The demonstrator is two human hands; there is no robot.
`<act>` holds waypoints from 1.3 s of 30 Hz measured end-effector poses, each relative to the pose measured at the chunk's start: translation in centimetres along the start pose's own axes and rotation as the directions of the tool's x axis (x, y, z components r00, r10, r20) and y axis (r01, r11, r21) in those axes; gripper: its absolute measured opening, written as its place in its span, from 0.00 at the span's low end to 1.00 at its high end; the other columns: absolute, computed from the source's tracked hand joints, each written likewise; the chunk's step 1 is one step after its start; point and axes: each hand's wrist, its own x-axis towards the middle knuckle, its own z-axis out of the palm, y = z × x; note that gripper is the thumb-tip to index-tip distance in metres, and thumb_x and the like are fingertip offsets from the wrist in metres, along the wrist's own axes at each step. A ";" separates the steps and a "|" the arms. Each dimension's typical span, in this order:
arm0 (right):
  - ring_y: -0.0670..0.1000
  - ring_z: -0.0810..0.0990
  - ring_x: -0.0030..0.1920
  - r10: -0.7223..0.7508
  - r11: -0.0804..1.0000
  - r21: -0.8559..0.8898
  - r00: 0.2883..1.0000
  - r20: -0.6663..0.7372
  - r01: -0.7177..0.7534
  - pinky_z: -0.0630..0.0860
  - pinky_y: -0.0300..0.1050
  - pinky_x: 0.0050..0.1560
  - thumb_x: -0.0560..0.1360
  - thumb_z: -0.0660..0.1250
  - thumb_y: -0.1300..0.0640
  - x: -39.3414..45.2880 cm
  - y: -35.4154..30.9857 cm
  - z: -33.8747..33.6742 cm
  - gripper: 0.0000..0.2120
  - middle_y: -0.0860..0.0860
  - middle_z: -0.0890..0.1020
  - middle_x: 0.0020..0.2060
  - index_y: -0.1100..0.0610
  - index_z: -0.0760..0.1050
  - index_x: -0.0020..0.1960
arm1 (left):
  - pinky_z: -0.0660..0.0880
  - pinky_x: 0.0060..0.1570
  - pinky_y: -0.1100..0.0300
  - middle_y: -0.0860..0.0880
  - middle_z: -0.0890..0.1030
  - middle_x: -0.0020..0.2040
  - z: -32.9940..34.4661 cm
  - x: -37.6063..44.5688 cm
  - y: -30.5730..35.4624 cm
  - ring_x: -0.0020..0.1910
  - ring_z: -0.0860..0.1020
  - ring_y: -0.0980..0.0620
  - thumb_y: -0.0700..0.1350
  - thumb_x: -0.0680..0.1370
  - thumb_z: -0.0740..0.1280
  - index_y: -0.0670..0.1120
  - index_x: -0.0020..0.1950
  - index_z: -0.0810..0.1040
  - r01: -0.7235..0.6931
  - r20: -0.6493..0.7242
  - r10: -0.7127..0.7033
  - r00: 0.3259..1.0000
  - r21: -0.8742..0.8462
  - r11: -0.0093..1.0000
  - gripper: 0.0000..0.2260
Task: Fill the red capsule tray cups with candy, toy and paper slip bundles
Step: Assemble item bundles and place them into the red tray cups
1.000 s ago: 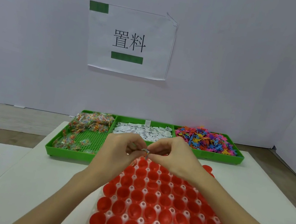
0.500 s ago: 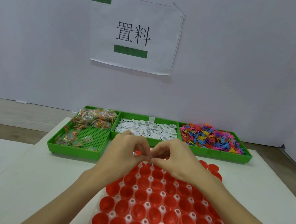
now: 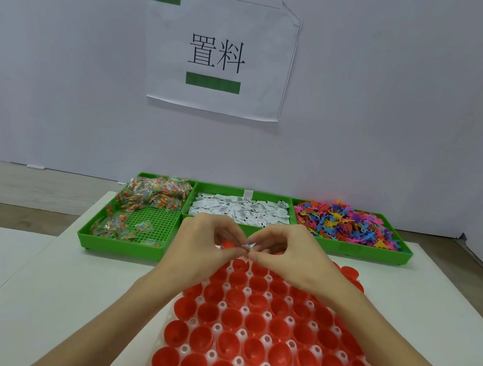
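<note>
Both hands [image 3: 246, 251] pinch bundle [image 3: 246, 247], prob. over tray [image 3: 271, 345].

Left hand [image 3: 201, 249] and right hand [image 3: 288, 260] meet fingertip to fingertip, each grip pinched, forearms converging.

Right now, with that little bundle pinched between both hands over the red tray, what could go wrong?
1. The bundle is tiny and held only at the fingertips of the left hand and right hand; it may come apart or slip.
2. The cups are packed closely, so it could fall into the wrong cup or onto the white gaps between them.
</note>
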 end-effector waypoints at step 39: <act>0.48 0.79 0.44 -0.079 0.889 -0.445 0.993 0.083 0.108 0.69 0.37 0.44 0.75 0.75 0.56 1.0 -1.7 1.7 0.05 0.44 0.77 0.35 0.56 0.86 0.49 | 0.63 0.42 0.61 0.54 0.86 0.41 1.1 -0.2 -0.2 0.48 0.68 0.54 0.41 0.75 0.75 0.49 0.46 0.88 -0.176 0.143 0.132 0.981 0.366 0.914 0.04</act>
